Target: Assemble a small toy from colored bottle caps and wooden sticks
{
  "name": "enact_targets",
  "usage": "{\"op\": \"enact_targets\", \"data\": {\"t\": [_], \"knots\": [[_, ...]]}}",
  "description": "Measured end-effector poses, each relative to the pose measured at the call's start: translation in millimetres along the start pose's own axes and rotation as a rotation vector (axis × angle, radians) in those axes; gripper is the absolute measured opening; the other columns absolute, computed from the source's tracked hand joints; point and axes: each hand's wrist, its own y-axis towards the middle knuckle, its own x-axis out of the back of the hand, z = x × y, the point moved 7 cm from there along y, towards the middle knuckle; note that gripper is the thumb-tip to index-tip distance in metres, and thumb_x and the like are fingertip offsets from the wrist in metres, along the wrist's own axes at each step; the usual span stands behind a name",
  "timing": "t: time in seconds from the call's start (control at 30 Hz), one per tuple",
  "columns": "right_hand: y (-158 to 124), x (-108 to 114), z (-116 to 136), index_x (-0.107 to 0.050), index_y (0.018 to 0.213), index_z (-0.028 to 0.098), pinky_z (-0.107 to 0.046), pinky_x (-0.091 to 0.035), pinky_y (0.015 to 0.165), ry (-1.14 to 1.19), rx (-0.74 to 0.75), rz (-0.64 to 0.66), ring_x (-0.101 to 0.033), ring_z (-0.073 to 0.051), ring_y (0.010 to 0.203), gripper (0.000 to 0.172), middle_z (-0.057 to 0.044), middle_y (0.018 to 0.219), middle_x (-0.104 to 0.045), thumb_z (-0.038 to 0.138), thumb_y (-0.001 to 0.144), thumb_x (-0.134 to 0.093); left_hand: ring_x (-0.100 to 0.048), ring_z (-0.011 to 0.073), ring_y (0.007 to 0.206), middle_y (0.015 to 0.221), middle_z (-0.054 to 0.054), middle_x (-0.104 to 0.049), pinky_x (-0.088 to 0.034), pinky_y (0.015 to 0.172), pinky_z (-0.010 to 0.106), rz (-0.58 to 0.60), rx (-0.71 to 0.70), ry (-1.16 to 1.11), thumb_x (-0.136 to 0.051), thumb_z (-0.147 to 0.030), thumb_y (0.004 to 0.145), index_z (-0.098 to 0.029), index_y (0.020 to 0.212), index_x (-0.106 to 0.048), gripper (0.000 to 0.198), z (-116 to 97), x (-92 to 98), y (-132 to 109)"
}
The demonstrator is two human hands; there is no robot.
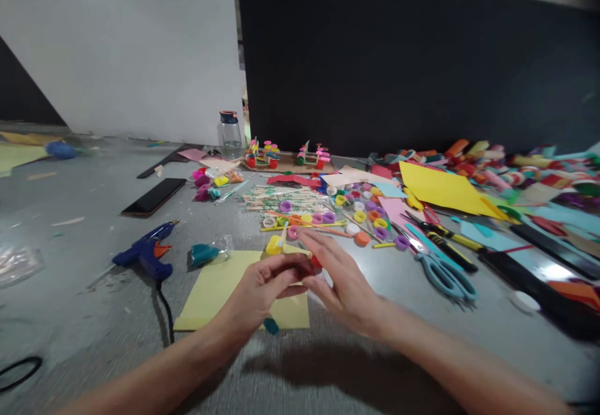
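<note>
Just above the pale yellow sheet (206, 296), a small stick-and-bottle-cap model is held between my hands, mostly covered by fingers. Its yellow cap (274, 245) and a short pale stick (284, 235) show beyond the left fingers; a red cap (316, 262) peeks out by the right. My left hand (272, 284) is closed around the near side, fingers curled. My right hand (342, 284) has its fingers fairly straight, with the red cap between thumb and fingers. The exact grip is partly hidden. A teal scrap (270, 325) lies at the sheet's near edge.
To the left lie a blue glue gun (149, 249), a black phone (154, 197) and a teal packet (206, 254). Loose bottle caps (362, 239), scissors (445, 274) and pliers (447, 235) spread rightward. Two finished cap models (263, 154) and a bottle (229, 134) stand behind.
</note>
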Motion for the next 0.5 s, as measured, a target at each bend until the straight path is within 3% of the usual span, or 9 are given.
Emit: {"op": "enact_targets", "data": {"t": [0.1, 0.17, 0.3, 0.4, 0.5], "knots": [[30.0, 10.2, 6.7, -0.033, 0.151, 0.021, -0.049, -0.032, 0.118, -0.06, 0.004, 0.013, -0.033, -0.022, 0.146, 0.05, -0.012, 0.156, -0.039, 0.037, 0.103, -0.034, -0.067, 0.0243, 0.106, 0.104, 0.011, -0.075, -0.049, 0.101, 0.037, 0.018, -0.017, -0.168, -0.073, -0.021, 0.08, -0.014, 0.091, -0.076, 0.013, -12.1, -25.8, -3.3], [50.4, 15.6, 16.8, -0.04, 0.148, 0.017, -0.054, -0.022, 0.122, -0.138, 0.037, -0.005, -0.032, -0.024, 0.147, 0.054, -0.012, 0.155, -0.042, 0.045, 0.103, -0.028, -0.063, 0.0262, 0.117, 0.107, 0.012, -0.075, -0.045, 0.107, 0.038, -0.019, -0.036, -0.31, -0.064, -0.018, 0.086, -0.014, 0.091, -0.075, 0.013, -26.9, -40.3, -0.9], [80.5, 25.2, 36.8, -0.04, 0.148, 0.016, -0.049, -0.007, 0.125, -0.194, 0.059, -0.142, -0.022, -0.022, 0.151, 0.062, -0.008, 0.156, -0.04, 0.052, 0.103, -0.019, -0.045, 0.0232, 0.14, 0.134, 0.005, -0.065, -0.036, 0.115, 0.04, 0.05, -0.21, -0.545, -0.044, -0.032, 0.099, -0.025, 0.127, -0.064, 0.036, -70.2, -64.2, 19.5], [98.5, 27.7, 33.1, -0.024, 0.156, 0.018, -0.045, -0.006, 0.126, -0.098, 0.049, -0.173, -0.013, -0.019, 0.153, 0.068, -0.006, 0.162, -0.028, 0.058, 0.101, -0.014, -0.033, 0.0175, 0.147, 0.145, -0.005, -0.056, -0.03, 0.119, 0.035, 0.038, -0.49, -0.578, -0.035, -0.038, 0.102, -0.037, 0.139, -0.052, 0.041, -97.7, -61.5, 33.1], [111.4, 33.2, 7.7, -0.016, 0.158, 0.025, -0.052, 0.002, 0.124, -0.048, -0.052, -0.236, -0.006, -0.021, 0.154, 0.07, -0.003, 0.165, -0.021, 0.064, 0.099, -0.012, -0.027, 0.022, 0.149, 0.149, 0.002, -0.053, -0.025, 0.121, 0.04, 0.069, -0.458, -0.522, -0.033, -0.05, 0.101, -0.03, 0.144, -0.048, 0.05, -100.0, -61.6, 44.8]]}}
